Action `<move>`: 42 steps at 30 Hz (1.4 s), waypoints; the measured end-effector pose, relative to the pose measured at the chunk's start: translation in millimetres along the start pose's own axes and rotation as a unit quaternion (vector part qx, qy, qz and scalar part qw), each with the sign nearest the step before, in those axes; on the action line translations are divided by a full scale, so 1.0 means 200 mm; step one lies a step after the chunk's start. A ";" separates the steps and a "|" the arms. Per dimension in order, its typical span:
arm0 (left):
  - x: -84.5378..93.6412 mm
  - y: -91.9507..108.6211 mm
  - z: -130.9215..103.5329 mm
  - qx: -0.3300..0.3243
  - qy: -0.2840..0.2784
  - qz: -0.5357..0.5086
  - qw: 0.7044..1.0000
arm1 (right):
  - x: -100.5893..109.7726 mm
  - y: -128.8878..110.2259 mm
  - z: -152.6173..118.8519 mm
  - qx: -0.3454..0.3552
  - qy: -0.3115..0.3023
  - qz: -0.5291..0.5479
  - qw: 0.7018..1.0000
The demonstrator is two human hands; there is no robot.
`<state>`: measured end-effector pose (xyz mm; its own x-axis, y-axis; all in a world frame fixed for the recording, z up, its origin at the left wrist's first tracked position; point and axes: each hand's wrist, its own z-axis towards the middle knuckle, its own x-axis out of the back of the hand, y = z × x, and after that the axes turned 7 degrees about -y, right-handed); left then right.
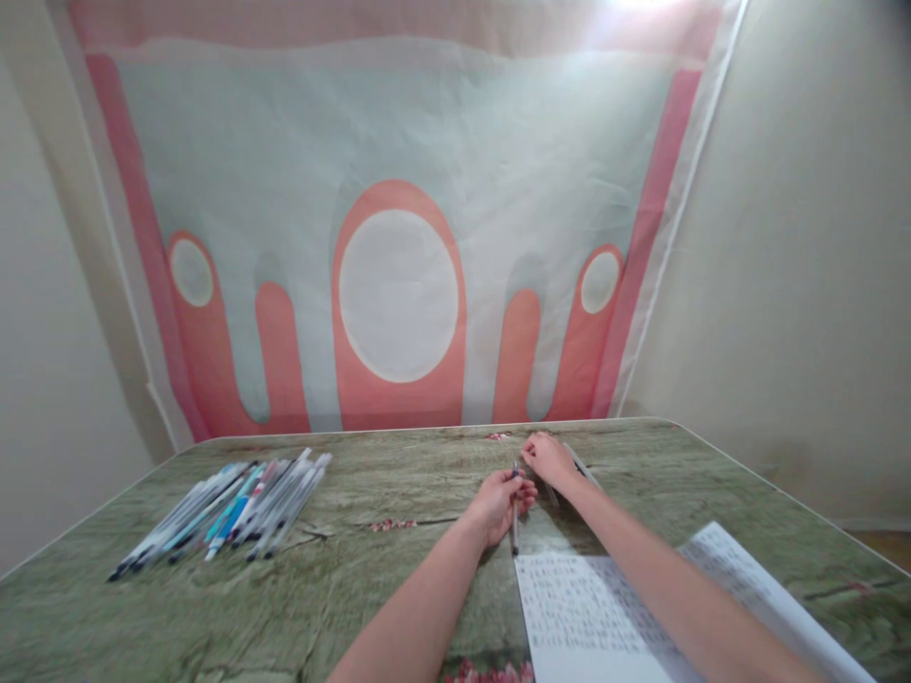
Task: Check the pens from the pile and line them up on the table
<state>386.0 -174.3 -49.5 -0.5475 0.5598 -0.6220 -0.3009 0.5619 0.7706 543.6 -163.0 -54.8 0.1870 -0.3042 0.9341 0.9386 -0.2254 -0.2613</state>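
Written paper [569,617]: nearest, bearing rows of writing.
Pen group [242,503]: many, laid together at left; handled or waiting, cannot tell.
Left hand [500,501]: fingers closed on one pen [516,533], apparently mid-handling.
Right hand [549,459]: fingers curled near its far end; hold unclear.
Loose pens [585,469]: beside right wrist, seemingly outstanding.

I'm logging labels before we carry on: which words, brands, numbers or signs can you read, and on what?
No text is readable.
Paper at lower right: rows of writing, too small and blurred to read.
Pile of pens: any markings too small and blurred to read.
Pen in the left hand: no legible marking.
Wall hanging: shapes only, no lettering visible.
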 end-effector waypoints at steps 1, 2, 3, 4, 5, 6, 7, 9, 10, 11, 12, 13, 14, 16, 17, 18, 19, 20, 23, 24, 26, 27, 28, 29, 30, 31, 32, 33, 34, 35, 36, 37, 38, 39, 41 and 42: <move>0.00 0.00 0.00 -0.001 -0.002 0.000 1.000 | 0.00 0.01 0.00 -0.004 0.006 0.001 1.000; 0.00 0.00 0.00 -0.001 -0.003 0.000 1.000 | 0.01 0.03 0.01 -0.007 0.013 0.006 1.000; 0.00 0.00 0.00 -0.001 -0.004 0.000 1.000 | 0.02 0.05 0.01 -0.007 0.019 0.015 1.000; 0.00 0.00 0.00 -0.001 -0.004 0.000 1.000 | 0.03 0.08 0.02 -0.005 0.023 0.028 0.999; 0.00 0.00 0.00 0.000 -0.003 0.001 1.000 | 0.04 0.10 0.02 0.001 0.026 0.043 0.999; 0.00 0.00 0.00 0.001 -0.001 0.002 1.000 | 0.05 0.13 0.02 0.011 0.025 0.059 0.998; 0.00 0.00 0.00 0.002 -0.001 0.003 1.000 | 0.06 0.15 0.03 0.023 0.020 0.074 0.997; 0.01 0.00 0.00 0.003 -0.001 0.004 1.000 | 0.08 0.19 0.03 0.065 0.003 0.097 0.993; 0.01 0.00 0.01 0.003 -0.003 0.004 1.000 | 0.09 0.21 0.03 0.095 -0.008 0.103 0.990; 0.01 0.00 0.01 0.003 -0.004 0.004 1.000 | 0.10 0.22 0.02 0.128 -0.020 0.107 0.986; 0.01 0.00 0.01 0.003 -0.006 0.003 1.000 | 0.10 0.22 0.02 0.157 -0.032 0.111 0.981; 0.01 0.00 0.01 0.003 -0.007 0.004 1.000 | 0.10 0.22 0.02 0.179 -0.041 0.115 0.976; 0.01 0.00 0.01 0.003 -0.008 0.004 1.000 | 0.10 0.22 0.01 0.193 -0.049 0.119 0.973; 0.01 0.00 0.00 0.005 -0.007 0.005 1.000 | 0.09 0.22 0.01 0.197 -0.058 0.127 0.970; 0.01 0.00 0.00 0.006 -0.006 0.005 1.000 | 0.09 0.21 0.01 0.194 -0.061 0.130 0.970; 0.01 0.00 0.00 0.007 -0.006 0.005 1.000 | 0.08 0.21 0.01 0.190 -0.064 0.131 0.971; 0.01 0.00 0.00 0.007 -0.006 0.004 1.000 | 0.08 0.20 0.01 0.185 -0.065 0.132 0.972; 0.01 0.00 0.00 0.007 -0.006 0.003 1.000 | 0.08 0.20 0.01 0.180 -0.066 0.133 0.973; 0.00 0.00 0.00 0.005 -0.007 0.002 1.000 | 0.08 0.18 0.00 0.160 -0.062 0.130 0.977; 0.00 0.00 0.00 0.005 -0.005 0.002 1.000 | 0.08 0.18 0.00 0.153 -0.060 0.129 0.978; 0.00 0.00 0.00 0.007 -0.003 0.001 1.000 | 0.08 0.18 0.00 0.143 -0.055 0.131 0.980; 0.00 0.01 0.00 0.008 -0.003 0.000 1.000 | 0.09 0.18 0.00 0.141 -0.052 0.135 0.979; 0.00 0.01 0.00 0.010 -0.003 -0.003 1.000 | 0.10 0.18 0.00 0.142 -0.051 0.143 0.978; 0.00 0.01 0.00 0.010 -0.005 -0.006 1.000 | 0.11 0.19 0.00 0.144 -0.051 0.155 0.976; 0.00 0.01 0.00 0.011 -0.006 -0.011 1.000 | 0.13 0.19 0.00 0.146 -0.051 0.169 0.973; 0.01 0.01 0.00 0.011 -0.008 -0.016 1.000 | 0.15 0.19 0.01 0.147 -0.055 0.185 0.970; 0.01 0.01 0.00 0.012 -0.010 -0.022 1.000 | 0.17 0.18 0.01 0.147 -0.064 0.202 0.966; 0.01 0.02 0.00 0.012 -0.012 -0.028 0.999 | 0.20 0.17 0.00 0.146 -0.079 0.222 0.961; 0.01 0.02 0.00 0.011 -0.016 -0.034 0.999 | 0.22 0.16 0.00 0.146 -0.101 0.244 0.953; 0.01 0.02 0.00 0.008 -0.020 -0.039 0.999 | 0.24 0.13 -0.01 0.146 -0.130 0.267 0.944; 0.01 0.02 0.00 0.005 -0.024 -0.042 0.999 | 0.25 0.10 -0.02 0.146 -0.163 0.292 0.931; 0.01 0.02 0.00 0.002 -0.028 -0.043 0.999 | 0.26 0.07 -0.04 0.142 -0.197 0.316 0.917; 0.01 0.02 0.00 -0.002 -0.033 -0.043 0.999 | 0.26 0.04 -0.05 0.134 -0.225 0.339 0.904; 0.01 0.02 0.00 -0.006 -0.039 -0.042 0.998 | 0.25 0.00 -0.07 0.119 -0.240 0.361 0.893; 0.01 0.03 0.00 -0.011 -0.049 -0.036 0.998 | 0.23 -0.05 -0.09 0.075 -0.234 0.404 0.881; 0.01 0.03 0.00 -0.012 -0.052 -0.032 0.998 | 0.21 -0.07 -0.10 0.056 -0.221 0.424 0.876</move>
<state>382.3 -170.3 -46.1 -0.4429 0.5840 -0.6803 -0.3523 0.5844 0.7310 532.8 -190.9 -16.8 0.9024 0.0744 0.4245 0.4251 0.0078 -0.9051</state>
